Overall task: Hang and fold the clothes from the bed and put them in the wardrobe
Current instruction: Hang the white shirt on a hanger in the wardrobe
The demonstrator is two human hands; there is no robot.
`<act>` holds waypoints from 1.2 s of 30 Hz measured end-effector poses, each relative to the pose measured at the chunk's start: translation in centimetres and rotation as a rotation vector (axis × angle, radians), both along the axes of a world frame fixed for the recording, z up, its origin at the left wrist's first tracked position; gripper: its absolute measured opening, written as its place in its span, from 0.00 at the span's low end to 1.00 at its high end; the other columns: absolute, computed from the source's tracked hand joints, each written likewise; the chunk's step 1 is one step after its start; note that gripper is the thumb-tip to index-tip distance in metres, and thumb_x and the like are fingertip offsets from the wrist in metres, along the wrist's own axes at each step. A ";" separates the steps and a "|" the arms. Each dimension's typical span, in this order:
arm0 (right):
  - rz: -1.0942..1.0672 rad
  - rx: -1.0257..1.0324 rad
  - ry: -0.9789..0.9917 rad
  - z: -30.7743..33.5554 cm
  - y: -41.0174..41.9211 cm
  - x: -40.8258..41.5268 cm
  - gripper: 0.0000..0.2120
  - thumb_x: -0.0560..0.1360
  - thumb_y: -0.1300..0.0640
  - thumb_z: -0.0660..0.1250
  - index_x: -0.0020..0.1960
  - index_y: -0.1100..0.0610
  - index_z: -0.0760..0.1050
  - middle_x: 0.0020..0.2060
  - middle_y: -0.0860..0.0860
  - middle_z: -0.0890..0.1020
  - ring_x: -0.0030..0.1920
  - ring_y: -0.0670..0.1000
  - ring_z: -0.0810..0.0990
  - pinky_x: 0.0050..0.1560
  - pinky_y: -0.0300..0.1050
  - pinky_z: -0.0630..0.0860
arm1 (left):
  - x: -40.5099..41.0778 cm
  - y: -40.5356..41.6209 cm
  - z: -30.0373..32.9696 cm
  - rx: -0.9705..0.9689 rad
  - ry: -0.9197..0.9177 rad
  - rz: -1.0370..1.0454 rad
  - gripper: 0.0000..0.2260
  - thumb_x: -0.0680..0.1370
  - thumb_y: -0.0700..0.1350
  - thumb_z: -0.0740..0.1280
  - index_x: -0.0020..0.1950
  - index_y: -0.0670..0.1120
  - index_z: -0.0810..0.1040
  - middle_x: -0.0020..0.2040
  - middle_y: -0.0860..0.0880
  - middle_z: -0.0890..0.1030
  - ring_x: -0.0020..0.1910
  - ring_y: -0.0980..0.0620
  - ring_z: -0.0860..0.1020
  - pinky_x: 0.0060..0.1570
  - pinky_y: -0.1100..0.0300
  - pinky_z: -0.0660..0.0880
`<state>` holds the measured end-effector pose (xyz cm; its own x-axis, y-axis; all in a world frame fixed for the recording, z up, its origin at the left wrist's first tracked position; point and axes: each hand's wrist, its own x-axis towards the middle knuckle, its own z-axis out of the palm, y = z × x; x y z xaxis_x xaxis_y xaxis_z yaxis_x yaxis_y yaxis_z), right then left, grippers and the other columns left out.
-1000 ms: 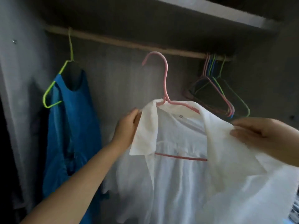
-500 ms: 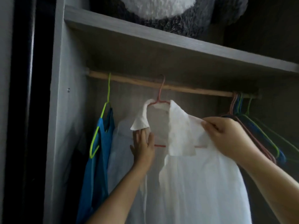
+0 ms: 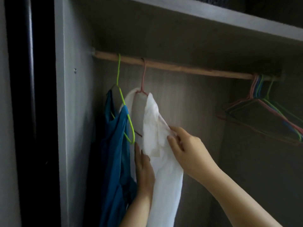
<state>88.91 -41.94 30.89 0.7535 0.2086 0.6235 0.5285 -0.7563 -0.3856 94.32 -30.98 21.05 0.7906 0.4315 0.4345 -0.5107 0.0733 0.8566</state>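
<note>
Your white shirt (image 3: 161, 161) hangs on its pink hanger (image 3: 143, 82) near the rail's (image 3: 180, 67) left end, just beside the blue dress (image 3: 114, 153), probably to save room, with your right hand (image 3: 188, 148) pinching its shoulder and your left hand (image 3: 144, 171) flat, fingers straight, against its front.

Now hanging edge-on beside the blue garment (image 3: 114, 145): white shirt (image 3: 164, 177) on pink hanger (image 3: 144, 76), slid left along the rod (image 3: 188, 69).

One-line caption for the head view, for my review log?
White shirt on pink hanger hangs from wardrobe rod beside blue garment; right hand pinches its shoulder, left hand touches it.
</note>
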 end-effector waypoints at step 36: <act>-1.124 0.780 0.730 -28.1 -56.1 -52.9 0.17 0.81 0.53 0.56 0.69 0.50 0.67 0.48 0.44 0.76 0.45 0.45 0.81 0.41 0.39 0.77 | -39.0 -61.6 -18.6 0.893 -0.242 -1.294 0.21 0.78 0.54 0.55 0.64 0.45 0.74 0.60 0.53 0.73 0.62 0.55 0.69 0.63 0.63 0.63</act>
<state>36.03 -98.04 2.82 0.4721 -0.8438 -0.2551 -0.6258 -0.1170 -0.7711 55.32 -92.57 2.46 0.2829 -0.8993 0.3334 -0.6302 0.0878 0.7715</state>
